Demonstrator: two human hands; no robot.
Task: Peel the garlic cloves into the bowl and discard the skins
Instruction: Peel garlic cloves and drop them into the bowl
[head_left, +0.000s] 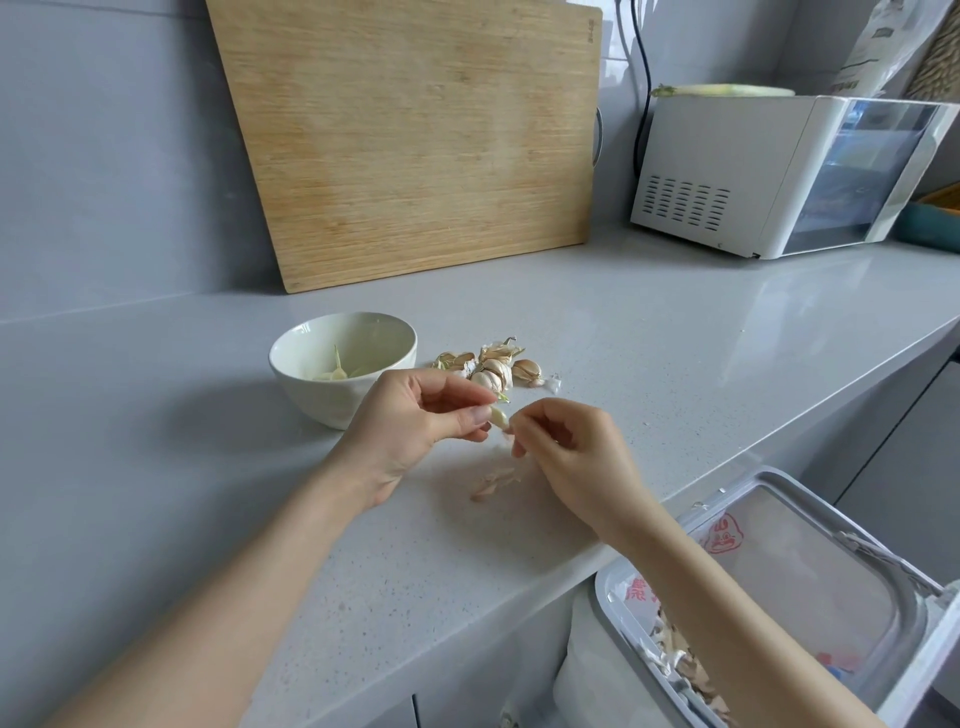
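Observation:
My left hand pinches a pale garlic clove between thumb and fingers above the grey counter. My right hand meets it from the right, its fingertips pinching the thin skin at the clove's end. Behind the hands lies a small heap of unpeeled garlic cloves. A white bowl stands to the left of the heap with peeled garlic in its bottom. Loose garlic skins lie on the counter under my right hand.
A white bin lined with a printed plastic bag stands open below the counter edge at the lower right, skins inside. A wooden cutting board leans on the back wall. A white appliance sits at the back right.

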